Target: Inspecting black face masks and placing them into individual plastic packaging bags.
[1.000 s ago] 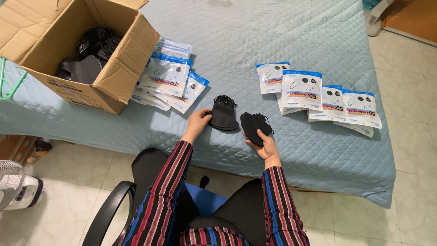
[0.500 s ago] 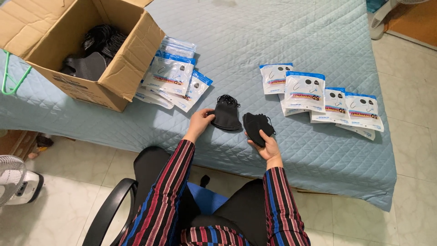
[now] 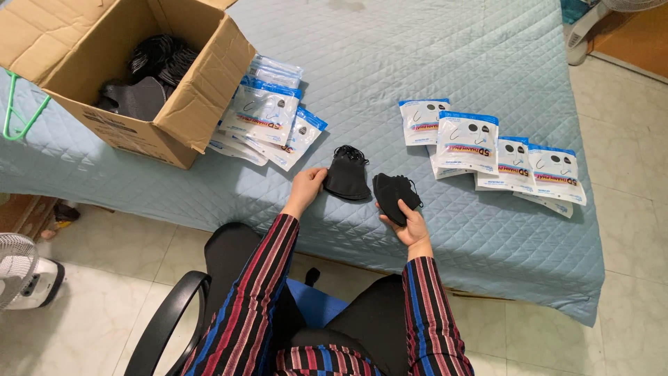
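Black masks: one is lying on the blue bedspread, long axis running away from the person, left hand pinching its edge; right hand is cupping the other, tilted.

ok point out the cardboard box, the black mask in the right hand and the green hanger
cardboard box (image 3: 202, 104), head view, on its near right wall
black mask (image 3: 394, 197), head view, on its folded middle, held in the right hand
green hanger (image 3: 21, 120), head view, on its lower arm
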